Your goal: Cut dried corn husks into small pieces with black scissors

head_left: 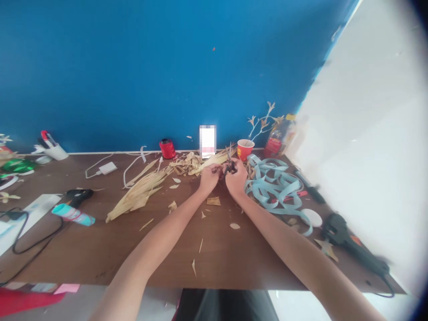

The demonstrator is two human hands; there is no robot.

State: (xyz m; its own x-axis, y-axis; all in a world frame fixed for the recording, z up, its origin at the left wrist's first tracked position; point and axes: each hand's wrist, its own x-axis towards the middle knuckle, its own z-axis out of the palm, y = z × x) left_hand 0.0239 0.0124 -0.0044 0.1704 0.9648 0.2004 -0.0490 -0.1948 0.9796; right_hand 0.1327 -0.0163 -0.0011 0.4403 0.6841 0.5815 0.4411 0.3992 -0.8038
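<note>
Above the middle of the brown table, my right hand [237, 178] is closed round a pair of scissors [229, 153], its blades pointing up and away from me. My left hand [210, 176] is beside it, fingers pinched close to the scissors; whatever is between them is too small to make out. Just beyond both hands lies a heap of dry corn husks [189, 162]. A larger husk bundle [138, 194] rests to the left. Small husk scraps, one a square piece [213, 201], are scattered in front of my hands.
To the right are a tangle of pale blue ribbon [272, 183], a red paper cup [245, 149] with a dried-flower stem, a bottle [280, 136] and a glue gun [356, 249]. Leftward are a charger [107, 168], a blue roll [73, 215] and cables. A blue wall stands behind.
</note>
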